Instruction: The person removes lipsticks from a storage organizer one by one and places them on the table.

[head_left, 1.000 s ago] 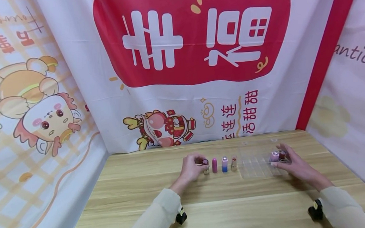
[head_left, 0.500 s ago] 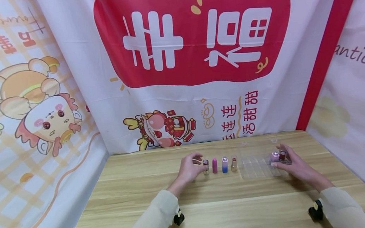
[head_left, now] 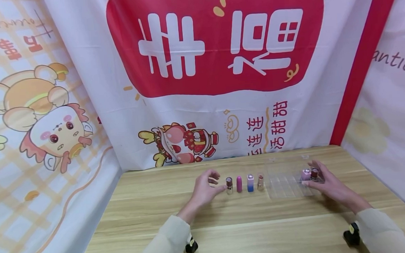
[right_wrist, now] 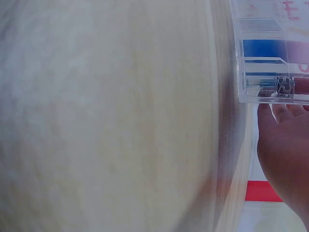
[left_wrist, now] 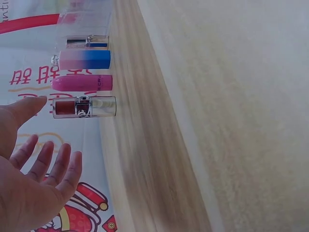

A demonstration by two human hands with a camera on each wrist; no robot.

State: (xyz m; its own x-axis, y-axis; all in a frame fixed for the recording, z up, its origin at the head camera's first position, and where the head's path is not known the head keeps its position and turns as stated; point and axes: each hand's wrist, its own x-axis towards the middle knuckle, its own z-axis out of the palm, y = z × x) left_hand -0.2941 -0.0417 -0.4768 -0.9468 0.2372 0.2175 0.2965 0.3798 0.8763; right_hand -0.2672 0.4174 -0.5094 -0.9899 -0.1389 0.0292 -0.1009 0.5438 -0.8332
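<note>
Lipsticks (head_left: pixel 239 184) stand beside the parted left grip (head_left: pixel 203 187), the right grip (head_left: pixel 329 182) clasping an organizer (head_left: pixel 284 186).

Left of the clear lipstick organizer (head_left: pixel 283 189): magenta lipstick (head_left: pixel 239 184), pink-to-blue gradient lipstick (head_left: pixel 250 183), dark-red-and-clear lip tube (head_left: pixel 229 185); beneath it, tan wood-grain tabletop (head_left: pixel 252 232).

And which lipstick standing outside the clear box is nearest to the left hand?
The clear tube with the dark red top, at the row's end beside the left hand; the other three stand nearer the box.
</note>
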